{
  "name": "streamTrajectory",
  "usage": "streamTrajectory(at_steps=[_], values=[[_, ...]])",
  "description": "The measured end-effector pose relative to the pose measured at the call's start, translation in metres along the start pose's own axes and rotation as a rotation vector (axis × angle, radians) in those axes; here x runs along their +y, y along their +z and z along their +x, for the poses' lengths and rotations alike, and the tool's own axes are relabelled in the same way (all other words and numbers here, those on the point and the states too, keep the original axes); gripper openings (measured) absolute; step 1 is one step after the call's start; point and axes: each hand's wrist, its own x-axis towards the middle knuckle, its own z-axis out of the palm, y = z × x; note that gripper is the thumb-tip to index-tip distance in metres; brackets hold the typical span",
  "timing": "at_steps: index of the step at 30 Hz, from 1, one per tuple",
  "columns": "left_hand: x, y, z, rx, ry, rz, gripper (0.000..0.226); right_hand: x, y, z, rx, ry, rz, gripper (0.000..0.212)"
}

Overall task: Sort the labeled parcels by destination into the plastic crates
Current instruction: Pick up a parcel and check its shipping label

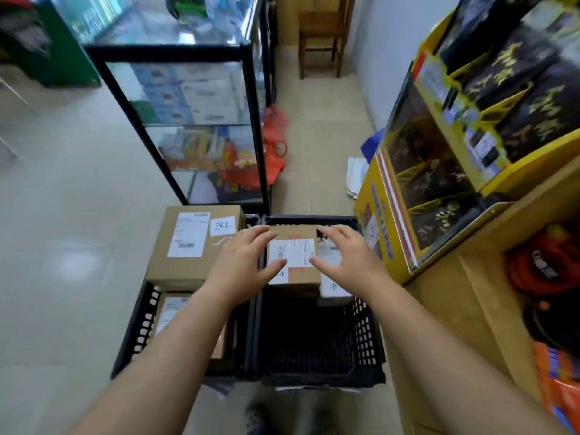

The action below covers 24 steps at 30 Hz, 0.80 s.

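Both forearms reach over right crate (317, 337); left hand (243, 271) and right hand (348, 262) spread wide flanking small parcel (293, 255), label unreadable. Larger parcel (194, 246) tops left crate (141, 328).

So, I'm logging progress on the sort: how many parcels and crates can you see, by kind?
Brown cardboard parcels: 3, a large one on top in the left crate, one under it, a small one between the hands.
White parcels: 1, in the right crate.
Black crates: 2, left and right.
Total: 6.
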Motion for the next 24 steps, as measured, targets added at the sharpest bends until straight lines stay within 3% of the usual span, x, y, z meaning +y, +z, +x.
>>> streamTrajectory(at_steps=[7, 10, 13, 18, 24], values=[[0.048, -0.084, 0.008, 0.081, 0.237, -0.034, 0.061, -0.049, -0.086, -0.04, 0.258, 0.057, -0.035, 0.067], [0.069, -0.104, 0.022, 0.085, 0.411, -0.058, 0.062, -0.066, -0.113, -0.071, 0.376, 0.158, -0.033, 0.072], [0.095, -0.117, 0.028, 0.034, 0.567, -0.122, 0.059, -0.078, -0.135, -0.115, 0.52, 0.28, -0.046, 0.063], [0.17, -0.122, 0.011, -0.046, 0.869, -0.275, 0.062, -0.097, -0.163, -0.226, 0.795, 0.523, -0.175, 0.061], [0.29, -0.107, -0.08, -0.206, 1.231, -0.395, 0.055, -0.141, -0.165, -0.407, 1.068, 0.814, -0.331, 0.063]])
